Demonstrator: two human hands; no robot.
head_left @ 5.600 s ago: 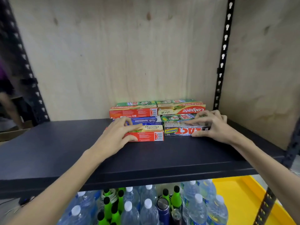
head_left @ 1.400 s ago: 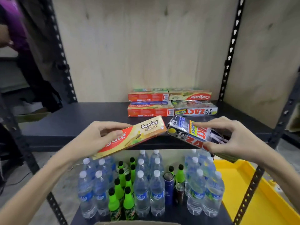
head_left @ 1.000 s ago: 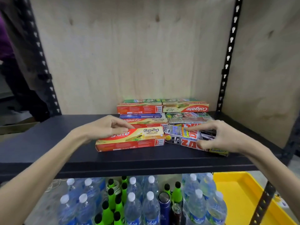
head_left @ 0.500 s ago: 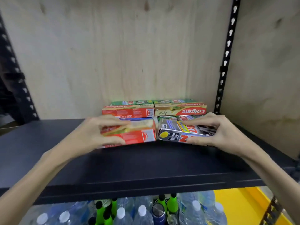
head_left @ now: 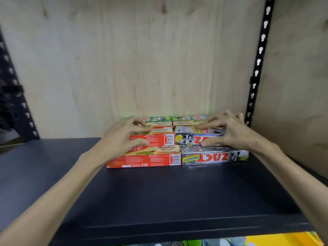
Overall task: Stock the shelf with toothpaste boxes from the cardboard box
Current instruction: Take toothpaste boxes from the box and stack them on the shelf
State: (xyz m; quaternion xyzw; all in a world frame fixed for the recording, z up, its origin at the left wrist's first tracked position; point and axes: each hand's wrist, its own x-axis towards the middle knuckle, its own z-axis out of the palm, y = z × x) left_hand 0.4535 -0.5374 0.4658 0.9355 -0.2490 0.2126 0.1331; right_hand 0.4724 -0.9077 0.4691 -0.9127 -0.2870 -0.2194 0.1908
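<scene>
the left hand (head_left: pixel 124 137) is gripping a red box (head_left: pixel 156 139), fingers curled over its top and thumb on its front, and the right hand (head_left: pixel 229 134) is gripping a silver box (head_left: pixel 193 137) the same way. both boxes are sitting on a second layer, just behind a front red box (head_left: pixel 145 159) and a front silver box (head_left: pixel 213 157) lying on the shelf (head_left: pixel 159 201), with green boxes (head_left: pixel 159 119) against the back.

the risk, as i judge it — the upper boxes are light and are resting on slick card, so letting go unevenly or nudging them forward could be sliding them off or skewing the front row.

the shelf is dark and smooth, hanging on a slotted black upright (head_left: pixel 259 59), with a plywood panel (head_left: pixel 133 59) behind. the cardboard box is not showing here.
</scene>
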